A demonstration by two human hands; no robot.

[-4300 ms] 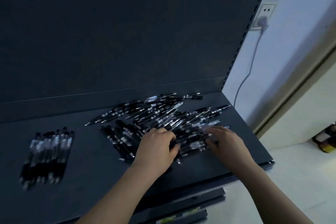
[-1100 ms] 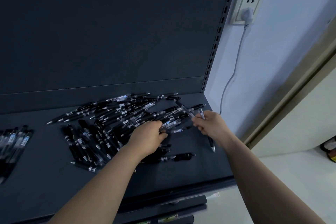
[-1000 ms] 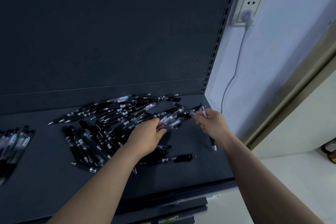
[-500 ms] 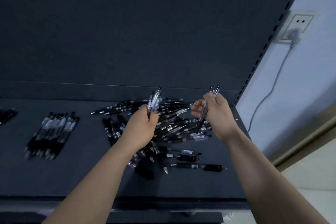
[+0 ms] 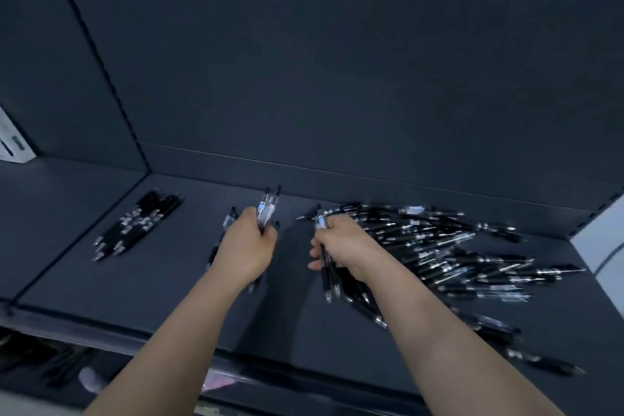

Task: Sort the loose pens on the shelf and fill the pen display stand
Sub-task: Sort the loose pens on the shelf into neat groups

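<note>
Black loose pens sprawl across the shelf at three o'clock from my hands; a sorted row of pens lies at ten o'clock. My left hand has its fingers curled round a few upright pens. My right hand grips a second bunch, tips down.

The left hand wraps its bunch of pens, so their count behind the fingers cannot be told. The right hand likewise hides the middles of its gripped pens. Right of those fingers, the loose pile is blurred and its labels are unreadable. Far left of the fingers, a white box is cut off.
</note>
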